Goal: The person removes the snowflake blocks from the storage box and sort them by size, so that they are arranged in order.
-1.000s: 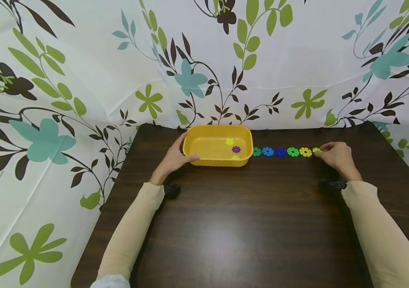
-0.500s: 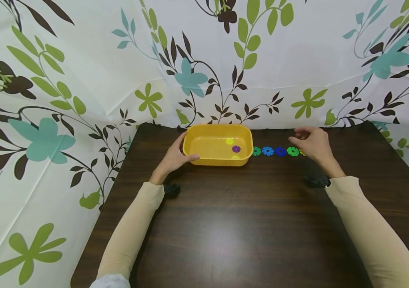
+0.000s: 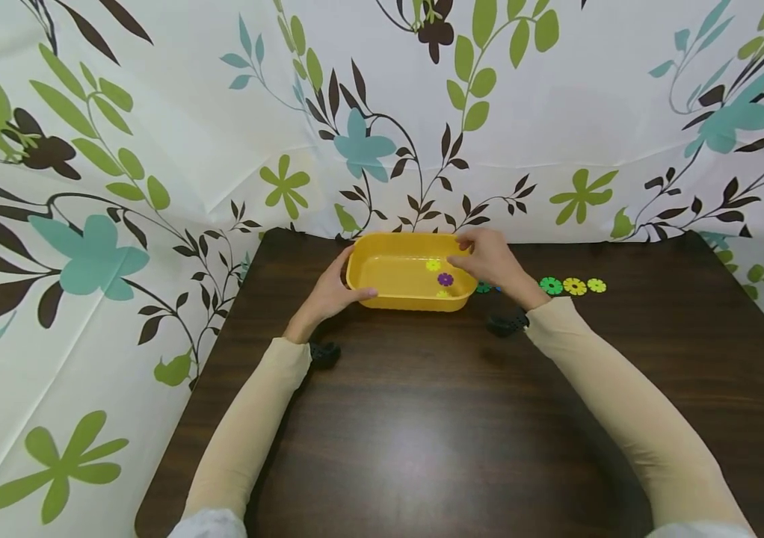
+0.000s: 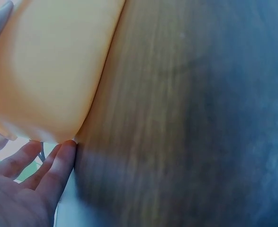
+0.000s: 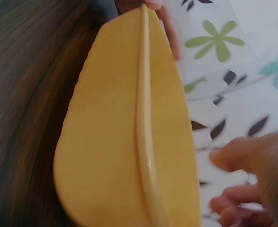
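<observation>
A yellow plastic tub [image 3: 409, 303] stands at the table's far side. My left hand [image 3: 328, 293] grips its left end, thumb on the front rim; in the left wrist view the fingertips [image 4: 68, 144] press against the tub's end. Inside, toward the right, lie a purple flower-shaped disc [image 3: 445, 279] and two yellow ones. Over the tub's right end is my right hand [image 3: 490, 258], nothing between its parted thumb and fingers. A row of flower discs runs rightward from the tub: green [image 3: 551, 286], yellow [image 3: 575, 286] and lime-yellow [image 3: 596, 285] show, while the hand and wrist partly cover several others.
The dark wooden table [image 3: 409, 418] stretches toward me in front of the tub. Behind it hangs a white cloth [image 3: 530, 202] printed with leaves and flowers. A black wrist strap device [image 3: 507, 324] sits under my right wrist.
The right hand has let go of the lime-yellow disc at the row's right end and moved left to the tub's right end. The left hand has stayed on the tub.
</observation>
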Demonstrator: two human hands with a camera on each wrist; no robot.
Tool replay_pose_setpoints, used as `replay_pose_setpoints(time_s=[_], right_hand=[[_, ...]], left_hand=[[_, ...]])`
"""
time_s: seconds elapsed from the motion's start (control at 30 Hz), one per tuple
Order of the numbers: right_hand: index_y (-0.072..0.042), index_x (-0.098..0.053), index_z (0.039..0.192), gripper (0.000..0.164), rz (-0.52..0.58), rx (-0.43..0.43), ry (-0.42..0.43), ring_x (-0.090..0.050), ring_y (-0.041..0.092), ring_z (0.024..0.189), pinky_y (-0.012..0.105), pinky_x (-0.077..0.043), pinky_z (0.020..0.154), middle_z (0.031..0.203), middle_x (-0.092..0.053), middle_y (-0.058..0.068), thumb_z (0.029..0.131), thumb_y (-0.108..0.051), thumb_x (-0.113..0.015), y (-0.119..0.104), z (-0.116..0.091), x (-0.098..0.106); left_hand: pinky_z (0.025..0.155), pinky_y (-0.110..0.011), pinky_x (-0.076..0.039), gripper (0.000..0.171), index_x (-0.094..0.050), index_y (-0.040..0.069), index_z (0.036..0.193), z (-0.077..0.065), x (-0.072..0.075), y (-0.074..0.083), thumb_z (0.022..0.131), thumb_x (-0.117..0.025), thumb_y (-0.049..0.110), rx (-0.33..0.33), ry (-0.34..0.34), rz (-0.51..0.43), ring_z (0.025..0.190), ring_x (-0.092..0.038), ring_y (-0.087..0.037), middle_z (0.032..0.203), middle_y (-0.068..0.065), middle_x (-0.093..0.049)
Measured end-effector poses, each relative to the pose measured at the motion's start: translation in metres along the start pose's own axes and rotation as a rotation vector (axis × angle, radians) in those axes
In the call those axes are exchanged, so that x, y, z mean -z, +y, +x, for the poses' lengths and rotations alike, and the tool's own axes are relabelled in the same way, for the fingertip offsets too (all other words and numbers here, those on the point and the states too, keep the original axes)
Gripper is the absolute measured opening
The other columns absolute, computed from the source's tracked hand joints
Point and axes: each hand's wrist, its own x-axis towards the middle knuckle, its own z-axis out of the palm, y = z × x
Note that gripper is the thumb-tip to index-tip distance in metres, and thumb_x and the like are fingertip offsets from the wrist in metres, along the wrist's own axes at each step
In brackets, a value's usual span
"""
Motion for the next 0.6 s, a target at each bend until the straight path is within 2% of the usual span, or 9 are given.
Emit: replay_pose_setpoints(time_s=[0.1,0.17,0.2,0.23,0.3,0.4,0.43,0.5,0.6], right_hand=[[0.010,-0.071,0.098,0.029,-0.053,0.005,-0.059,-0.059,0.030,0.077,0.039,-0.054,0.073,0.086,-0.066,0.022,0.100,-0.019,-0.073,-0.009,0.016,-0.014],[0.003,-0.058,0.076,0.032,-0.059,-0.009,-0.103,-0.047,0.021,0.061,0.032,-0.041,0.060,0.067,-0.052,0.011,0.098,-0.016,-0.071,-0.013,0.027,-0.024],[-0.004,-0.048,0.070,0.040,-0.049,-0.003,-0.123,-0.040,0.017,0.056,0.030,-0.033,0.057,0.062,-0.044,0.006,0.099,-0.020,-0.070,-0.001,0.038,-0.035],[-0.008,-0.042,0.067,0.043,-0.051,-0.022,-0.149,-0.036,0.015,0.052,0.029,-0.029,0.055,0.058,-0.038,0.002,0.099,-0.019,-0.069,-0.002,0.042,-0.039],[-0.012,-0.044,0.065,0.042,-0.078,-0.041,-0.181,-0.040,0.014,0.047,0.028,-0.033,0.051,0.053,-0.041,-0.001,0.098,-0.018,-0.069,0.004,0.053,-0.050],[-0.011,-0.049,0.067,0.038,-0.142,-0.051,-0.222,-0.043,0.018,0.052,0.030,-0.038,0.061,0.056,-0.041,0.000,0.100,-0.017,-0.066,0.003,0.060,-0.060],[-0.008,-0.050,0.068,0.035,-0.185,-0.064,-0.231,-0.044,0.021,0.056,0.032,-0.040,0.067,0.058,-0.041,0.002,0.099,-0.012,-0.065,-0.010,0.055,-0.056],[-0.006,-0.050,0.071,0.034,-0.225,-0.074,-0.240,-0.044,0.025,0.065,0.037,-0.039,0.078,0.064,-0.038,0.004,0.101,-0.012,-0.063,-0.020,0.051,-0.057],[-0.007,-0.048,0.076,0.031,-0.278,-0.078,-0.228,-0.048,0.030,0.081,0.043,-0.039,0.092,0.074,-0.041,0.006,0.103,-0.012,-0.062,-0.022,0.049,-0.062]], left_hand=[[0.116,-0.058,-0.050,0.108,-0.024,0.026,0.175,0.001,-0.001,0.000,0.090,-0.091,0.038,0.012,0.003,-0.001,0.137,-0.057,-0.034,0.170,-0.011,-0.044],[0.118,-0.058,-0.048,0.109,-0.023,0.027,0.175,0.001,-0.001,-0.001,0.089,-0.091,0.039,0.025,0.003,0.005,0.140,-0.056,-0.034,0.172,-0.011,-0.042],[0.119,-0.057,-0.047,0.110,-0.023,0.027,0.175,0.001,-0.001,-0.001,0.089,-0.091,0.039,0.030,0.002,0.008,0.141,-0.055,-0.033,0.173,-0.010,-0.041],[0.120,-0.057,-0.047,0.110,-0.023,0.027,0.175,0.001,-0.001,-0.002,0.089,-0.091,0.040,0.033,0.001,0.010,0.141,-0.055,-0.033,0.173,-0.010,-0.041],[0.120,-0.056,-0.047,0.110,-0.023,0.027,0.175,0.001,-0.002,-0.002,0.089,-0.091,0.040,0.038,0.001,0.006,0.140,-0.055,-0.033,0.174,-0.010,-0.040],[0.118,-0.056,-0.050,0.109,-0.024,0.028,0.175,0.002,-0.001,-0.002,0.089,-0.091,0.039,0.040,0.009,-0.005,0.138,-0.057,-0.033,0.173,-0.011,-0.041],[0.118,-0.057,-0.050,0.109,-0.024,0.028,0.175,0.002,-0.001,-0.002,0.089,-0.091,0.039,0.042,0.010,-0.006,0.137,-0.057,-0.033,0.173,-0.011,-0.041],[0.118,-0.057,-0.050,0.108,-0.023,0.029,0.175,0.001,0.000,-0.001,0.090,-0.090,0.038,0.048,0.011,-0.006,0.138,-0.056,-0.034,0.173,-0.011,-0.041],[0.122,-0.059,-0.046,0.109,-0.022,0.030,0.175,0.001,0.000,-0.001,0.090,-0.090,0.039,0.063,0.010,0.009,0.142,-0.053,-0.034,0.175,-0.011,-0.038]])
